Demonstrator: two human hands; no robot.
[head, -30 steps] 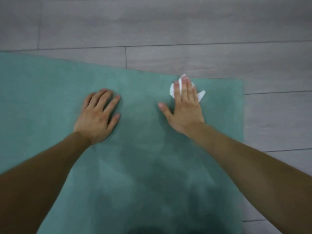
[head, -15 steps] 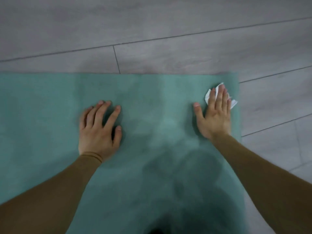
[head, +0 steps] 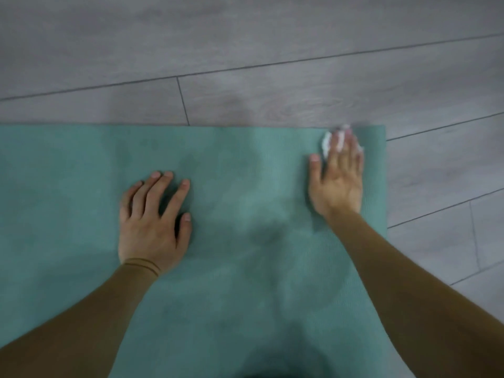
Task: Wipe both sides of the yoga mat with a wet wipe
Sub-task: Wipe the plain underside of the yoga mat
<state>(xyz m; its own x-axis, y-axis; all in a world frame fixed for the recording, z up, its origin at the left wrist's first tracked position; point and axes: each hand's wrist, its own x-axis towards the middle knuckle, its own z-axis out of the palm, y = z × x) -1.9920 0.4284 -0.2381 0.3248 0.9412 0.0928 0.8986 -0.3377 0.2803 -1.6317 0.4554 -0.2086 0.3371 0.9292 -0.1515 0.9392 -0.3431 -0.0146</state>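
Note:
A teal yoga mat (head: 231,165) lies flat on the floor and fills the lower part of the head view. My right hand (head: 339,181) presses flat on a crumpled white wet wipe (head: 326,143) near the mat's far right corner; its fingers are straight and blurred, and most of the wipe is hidden under them. My left hand (head: 152,222) rests palm down on the mat's middle with fingers spread. Darker damp patches show on the mat between and below my hands.
Grey wood-look floor planks (head: 272,64) run beyond the mat's far edge and to its right. The mat's right edge lies just right of my right hand. A dark shadow falls at the bottom centre.
My right hand has slid the wipe to the right and then further away, up to the mat's far right corner. My left hand has stayed pressed on the mat.

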